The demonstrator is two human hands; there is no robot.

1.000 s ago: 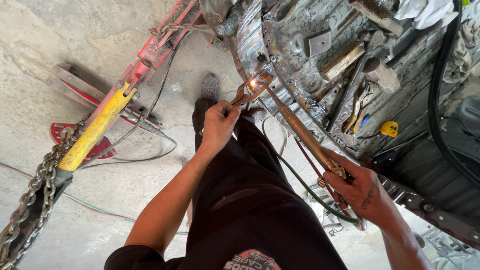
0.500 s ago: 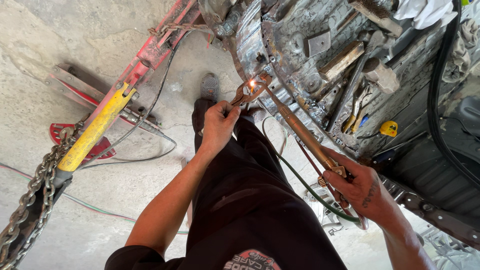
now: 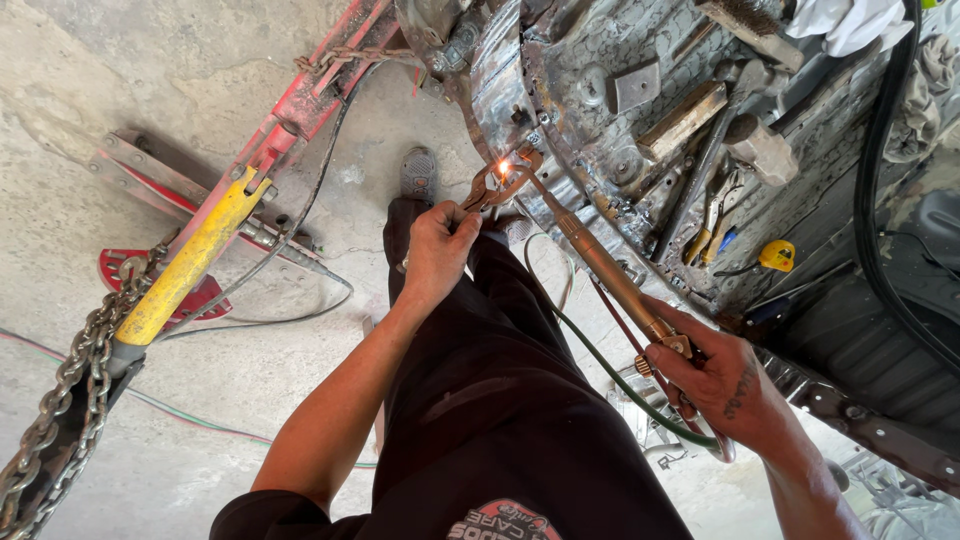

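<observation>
The brass gas torch [image 3: 600, 262] runs on a long slant, its handle low at the right and its tip pointing up and left to a small orange flame [image 3: 503, 167] at the edge of the scorched sheet-metal car floor [image 3: 590, 60]. The right hand [image 3: 712, 375] grips the torch's handle end, fingers [image 3: 668, 362] wrapped closed around it beside the valve; a green hose [image 3: 600, 365] and a red one trail from there. The left hand [image 3: 437, 248] has its fingers curled shut on the handles of rusty locking pliers [image 3: 492, 185], whose nose points up and right, meeting the metal right at the flame. The pliers lie above that hand, just beside the torch tip.

Below is a rough concrete floor [image 3: 120, 80]. A yellow-and-red pulling ram [image 3: 190, 262] with a heavy chain [image 3: 60, 410] lies at the left. Hammers [image 3: 740, 130] and hand tools rest on the car floor.
</observation>
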